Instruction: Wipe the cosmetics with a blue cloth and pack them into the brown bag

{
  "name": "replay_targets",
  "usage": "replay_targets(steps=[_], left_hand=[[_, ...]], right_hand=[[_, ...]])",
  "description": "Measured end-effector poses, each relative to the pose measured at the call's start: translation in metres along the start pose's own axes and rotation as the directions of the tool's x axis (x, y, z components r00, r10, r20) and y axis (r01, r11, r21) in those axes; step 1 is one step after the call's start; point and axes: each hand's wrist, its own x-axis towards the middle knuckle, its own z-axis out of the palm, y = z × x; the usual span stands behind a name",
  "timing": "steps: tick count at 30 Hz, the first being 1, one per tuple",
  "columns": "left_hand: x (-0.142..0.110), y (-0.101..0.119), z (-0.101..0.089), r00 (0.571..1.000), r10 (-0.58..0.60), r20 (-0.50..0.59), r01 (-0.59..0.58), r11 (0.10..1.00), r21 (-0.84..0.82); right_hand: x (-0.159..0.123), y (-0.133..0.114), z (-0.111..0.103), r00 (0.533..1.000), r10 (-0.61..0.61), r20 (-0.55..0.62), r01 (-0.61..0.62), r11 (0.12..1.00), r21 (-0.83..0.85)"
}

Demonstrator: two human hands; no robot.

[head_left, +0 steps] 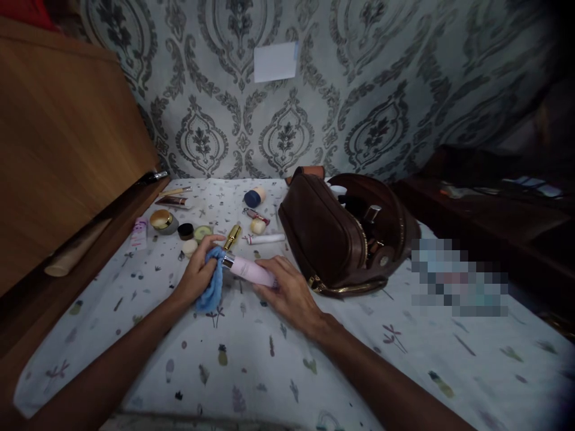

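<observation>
My right hand (290,290) is wrapped round the lower end of a pale pink bottle (251,270) with a silver cap. The bottle lies sideways above the patterned cloth, its cap pointing left. Bunched in my left hand (200,272) is a blue cloth (213,290), pressed against the capped end. Just beyond the cloth lies a gold tube (232,236), and a white tube (267,239) rests behind the bottle. A brown leather bag (321,230) stands open to the right, several items visible inside it.
Several cosmetics lie at the back left, including a gold-lidded jar (164,221), a black lid (185,231) and a green round container (203,233). A navy-capped bottle (254,197) is near the wall. Wooden furniture (67,114) borders the left side; a blurred patch covers something at right.
</observation>
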Motion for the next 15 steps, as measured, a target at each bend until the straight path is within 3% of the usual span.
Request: replay_targets(steps=[6,15], left_hand=[[-0.0083,0.0063,-0.0073,0.945,0.162,0.283,-0.172,0.985,0.009],[-0.0023,0.0052,-0.0076,0.967,0.001,0.256,0.004,1.000,-0.016]], right_hand=[[0.0010,0.0013,-0.0008,1.000,0.026,0.011,-0.026,0.997,0.074],[0.0021,-0.0002,-0.0031,0.999,0.021,0.034,-0.022,0.999,0.030]])
